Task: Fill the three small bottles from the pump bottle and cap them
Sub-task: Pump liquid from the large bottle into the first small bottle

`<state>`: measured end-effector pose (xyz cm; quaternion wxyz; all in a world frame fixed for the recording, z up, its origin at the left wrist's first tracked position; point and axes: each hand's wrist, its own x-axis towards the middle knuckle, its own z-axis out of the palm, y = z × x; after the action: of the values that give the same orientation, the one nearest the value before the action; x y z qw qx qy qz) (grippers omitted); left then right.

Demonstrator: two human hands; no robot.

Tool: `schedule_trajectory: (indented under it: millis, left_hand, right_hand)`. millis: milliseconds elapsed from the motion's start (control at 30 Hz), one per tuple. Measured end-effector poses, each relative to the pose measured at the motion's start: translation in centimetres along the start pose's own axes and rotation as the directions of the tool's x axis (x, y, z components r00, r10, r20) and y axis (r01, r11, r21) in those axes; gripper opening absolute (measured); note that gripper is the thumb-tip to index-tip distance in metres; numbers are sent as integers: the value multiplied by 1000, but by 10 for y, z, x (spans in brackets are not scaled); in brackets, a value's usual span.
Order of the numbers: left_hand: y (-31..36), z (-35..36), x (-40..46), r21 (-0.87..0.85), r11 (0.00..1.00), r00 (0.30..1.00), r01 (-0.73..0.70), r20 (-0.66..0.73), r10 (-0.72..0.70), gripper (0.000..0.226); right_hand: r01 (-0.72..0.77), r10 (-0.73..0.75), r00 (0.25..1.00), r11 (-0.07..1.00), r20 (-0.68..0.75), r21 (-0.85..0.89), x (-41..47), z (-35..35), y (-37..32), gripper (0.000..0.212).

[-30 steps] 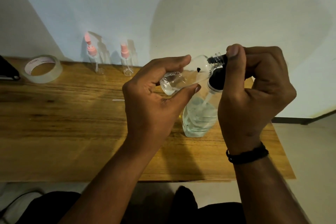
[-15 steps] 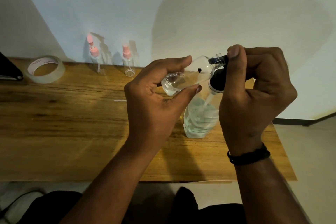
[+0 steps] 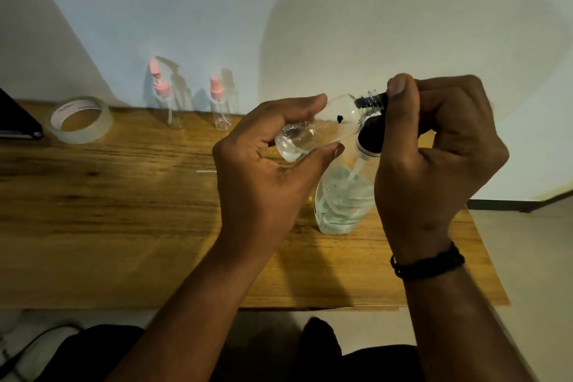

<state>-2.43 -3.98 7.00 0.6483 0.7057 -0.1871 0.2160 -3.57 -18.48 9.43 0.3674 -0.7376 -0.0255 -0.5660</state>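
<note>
Filling is underway: left hand point(image 3: 263, 170) grips a tilted small bottle point(image 3: 319, 130) at the pump bottle point(image 3: 341, 201), whose head right hand point(image 3: 434, 146) clasps; two pink-capped bottles point(image 3: 220, 105) beyond look empty.

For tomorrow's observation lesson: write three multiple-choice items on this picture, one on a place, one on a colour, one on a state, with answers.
1. Where does the roll of clear tape lie?
A. far left of the wooden table
B. beside the pump bottle
C. on the floor

2. What colour are the spray tops on the two small bottles by the wall?
A. blue
B. pink
C. black

3. How is the small bottle in the left hand held?
A. upright
B. upside down
C. tilted, mouth at the pump nozzle

A: tape sits at the table's far left. B: both tops are pink. C: its neck meets the nozzle under the right hand.
</note>
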Motion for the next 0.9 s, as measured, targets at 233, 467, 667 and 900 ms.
schedule_trajectory:
  millis: [233, 467, 667, 900]
  left_hand:
    - [0, 0, -1, -8, 1000, 1000, 12, 2, -12, 48]
    - [0, -1, 1, 3, 1000, 1000, 12, 4, -12, 49]
    - [-1, -1, 0, -38, 999, 1000, 17, 6, -17, 50]
    - [-3, 0, -1, -16, 1000, 1000, 22, 16, -22, 49]
  right_hand:
    - [-5, 5, 1000, 1000, -10, 14, -6, 1, 4, 26]
    - [-21, 20, 1000, 1000, 21, 20, -3, 0, 2, 26]
    - [-6, 6, 1000, 1000, 19, 18, -1, -1, 0, 26]
    - [-20, 20, 1000, 999, -6, 50, -7, 2, 7, 25]
